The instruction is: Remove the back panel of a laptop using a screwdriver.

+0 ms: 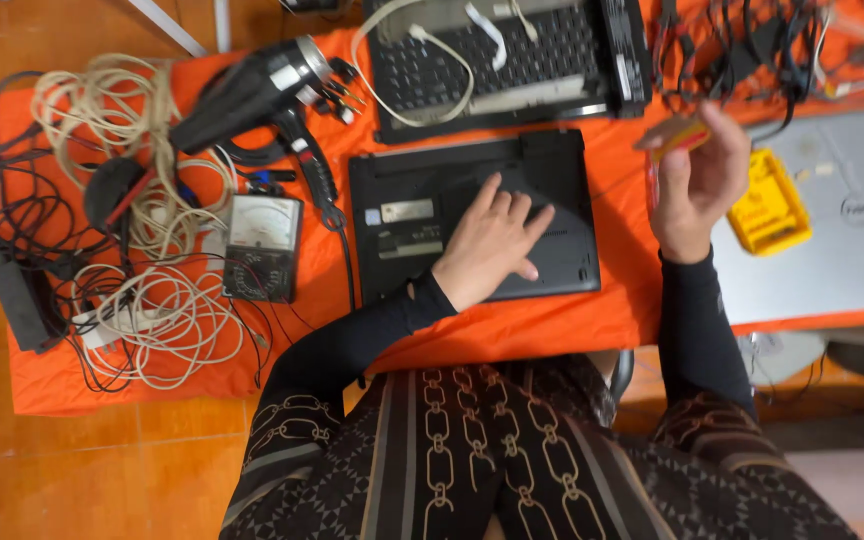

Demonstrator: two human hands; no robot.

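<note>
1. An orange cloth-covered work surface (552, 325) is spread across the scene; all items below are laid on it
2. A silver closed laptop (822, 270) is placed at the right edge, with a yellow plastic tray (770, 205) resting on its left part
3. A black laptop base with exposed keyboard (512, 60) is positioned at the top centre; a white cable (432, 80) is looped over its keys
4. A black laptop turned underside up (402, 215) is located at the centre, just below the keyboard unit. The left hand (492, 245) is laid flat on its bottom panel, fingers spread and relaxed, gripping nothing
5. A black hair-dryer-shaped heat tool (262, 90) is set at the upper left, its handle pointing toward the upturned laptop
6. Coils of cream-white cable (152, 310) and black wires (22, 210) are piled at the left side
7. A black analogue multimeter with a white dial face (264, 245) is seen between the cable coils and the upturned laptop, near but not touching the laptop
8. A tangle of black leads (752, 50) is gathered at the upper right
9. The right hand (697, 185) is raised above the gap between the upturned laptop and the silver laptop. A small yellow-and-red object (680, 135) is pinched between its fingertips; the object is blurred and its kind cannot be determined
</note>
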